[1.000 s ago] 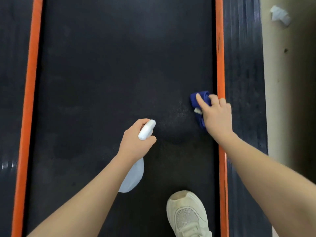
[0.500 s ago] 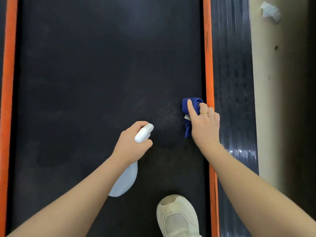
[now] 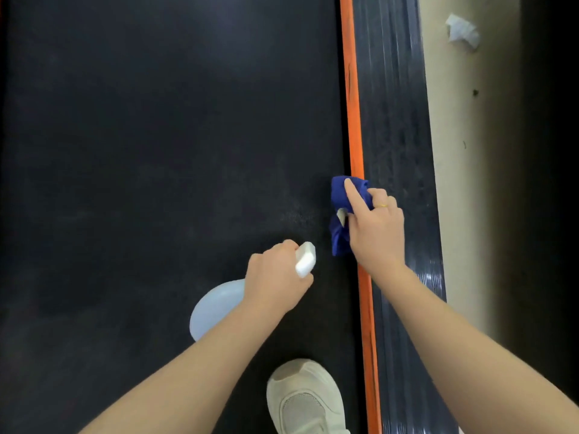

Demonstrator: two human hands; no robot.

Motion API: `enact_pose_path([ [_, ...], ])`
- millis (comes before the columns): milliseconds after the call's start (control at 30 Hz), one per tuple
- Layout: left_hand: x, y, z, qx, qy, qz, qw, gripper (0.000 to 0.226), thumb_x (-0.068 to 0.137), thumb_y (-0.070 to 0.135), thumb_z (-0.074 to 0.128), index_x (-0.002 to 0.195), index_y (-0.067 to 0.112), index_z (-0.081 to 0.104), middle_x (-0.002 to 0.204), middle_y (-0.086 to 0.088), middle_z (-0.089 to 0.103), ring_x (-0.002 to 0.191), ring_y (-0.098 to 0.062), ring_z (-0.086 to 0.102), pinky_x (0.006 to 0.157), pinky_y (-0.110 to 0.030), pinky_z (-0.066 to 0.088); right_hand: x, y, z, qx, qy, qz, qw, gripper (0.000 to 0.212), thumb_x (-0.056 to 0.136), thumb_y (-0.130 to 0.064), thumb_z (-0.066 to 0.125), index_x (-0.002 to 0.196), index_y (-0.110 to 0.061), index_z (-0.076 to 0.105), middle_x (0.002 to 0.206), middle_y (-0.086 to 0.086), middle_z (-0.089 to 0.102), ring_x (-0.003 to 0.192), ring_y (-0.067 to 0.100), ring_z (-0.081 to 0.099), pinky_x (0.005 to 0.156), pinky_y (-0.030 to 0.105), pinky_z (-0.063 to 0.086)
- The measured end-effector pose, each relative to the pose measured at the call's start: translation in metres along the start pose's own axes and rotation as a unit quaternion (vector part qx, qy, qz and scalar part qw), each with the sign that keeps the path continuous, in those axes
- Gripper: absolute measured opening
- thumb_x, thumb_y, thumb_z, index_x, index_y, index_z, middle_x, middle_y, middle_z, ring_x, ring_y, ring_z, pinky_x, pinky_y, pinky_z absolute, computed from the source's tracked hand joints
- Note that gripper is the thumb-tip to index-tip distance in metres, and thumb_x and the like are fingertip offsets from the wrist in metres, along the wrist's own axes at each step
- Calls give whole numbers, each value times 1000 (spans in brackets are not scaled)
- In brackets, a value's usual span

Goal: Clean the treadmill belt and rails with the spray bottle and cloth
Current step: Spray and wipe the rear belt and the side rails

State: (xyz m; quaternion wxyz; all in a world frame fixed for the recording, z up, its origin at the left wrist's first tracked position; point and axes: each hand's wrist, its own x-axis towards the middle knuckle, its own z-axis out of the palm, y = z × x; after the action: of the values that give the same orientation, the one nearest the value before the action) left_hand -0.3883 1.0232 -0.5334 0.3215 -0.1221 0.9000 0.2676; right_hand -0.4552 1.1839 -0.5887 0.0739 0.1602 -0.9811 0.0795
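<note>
Treadmill belt (image 3: 156,151) fills the left and middle, where the right hand (image 3: 376,233) presses a bunched blue cloth (image 3: 340,202) against its right edge by the orange rail (image 3: 352,120), forefinger straight, while the left hand (image 3: 275,280) grips the spray bottle (image 3: 216,305) just nearer.

No text, brand, number or sign can be read anywhere: the spray bottle (image 3: 216,305), the blue cloth (image 3: 340,198) and its small pale tag show no legible lettering.
</note>
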Motion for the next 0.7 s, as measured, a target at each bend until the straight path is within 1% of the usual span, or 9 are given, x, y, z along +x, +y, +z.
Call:
enact_pose_path([
  [100,1,15,9,-30,-7,16,999,18,86,23,53,100,13,50,92,-2,58,85,-25,55,78,-33,39,-14,20,-11,55,-21,23,998,46,81,-9,51,127,-5,55,98,23,56,75,40,52,62,41,45],
  [167,5,18,9,-99,-4,-16,995,24,85,22,55,106,11,52,98,-6,60,91,-28,57,84,-37,44,-16,23,-11,82,-32,17,996,45,84,-14,45,128,-6,54,99,23,56,77,39,52,64,44,48],
  [267,13,9,-2,-193,20,-72,978,44,82,20,59,123,14,46,109,-8,60,99,-29,57,88,-38,46,-29,2,-4,74,-40,-67,994,50,79,-19,41,123,-6,58,93,23,58,67,37,54,55,38,45],
  [333,15,0,-15,-250,45,-89,963,49,83,17,61,127,15,39,105,-5,59,92,-22,56,79,-32,45,-49,-18,12,23,-46,-135,990,51,76,-17,45,126,-11,52,94,19,57,64,32,52,53,32,38],
  [400,13,-10,-24,-294,57,-81,951,50,85,13,61,126,17,34,89,6,53,77,-9,52,66,-28,43,-43,-26,28,-23,-40,-152,987,55,75,-18,60,129,-13,49,101,15,51,67,28,49,55,31,31],
  [467,12,-19,-30,-312,74,-67,945,48,86,12,62,122,22,32,80,12,46,72,-5,48,64,-22,43,-2,-27,39,-68,-14,-93,993,57,74,-19,69,128,-13,53,101,15,51,70,29,50,57,32,34],
  [533,12,-28,-34,-325,92,-69,939,46,86,13,63,117,25,32,83,13,45,74,-5,48,64,-19,43,43,-26,41,-100,-1,-22,995,57,72,-15,74,126,-12,57,98,17,58,70,30,53,58,32,39],
  [600,12,-37,-39,-321,95,-83,939,42,85,14,63,114,24,35,89,12,46,78,-6,49,63,-21,43,49,-35,38,-75,-20,-4,997,60,67,-10,77,124,-12,59,96,19,59,69,31,54,57,31,40],
  [700,11,-50,-48,-316,91,-106,938,40,83,17,63,114,21,38,92,8,49,80,-8,51,60,-24,43,3,-52,33,2,-60,-113,992,67,57,-7,78,121,-10,61,97,22,57,65,33,53,52,33,41],
])
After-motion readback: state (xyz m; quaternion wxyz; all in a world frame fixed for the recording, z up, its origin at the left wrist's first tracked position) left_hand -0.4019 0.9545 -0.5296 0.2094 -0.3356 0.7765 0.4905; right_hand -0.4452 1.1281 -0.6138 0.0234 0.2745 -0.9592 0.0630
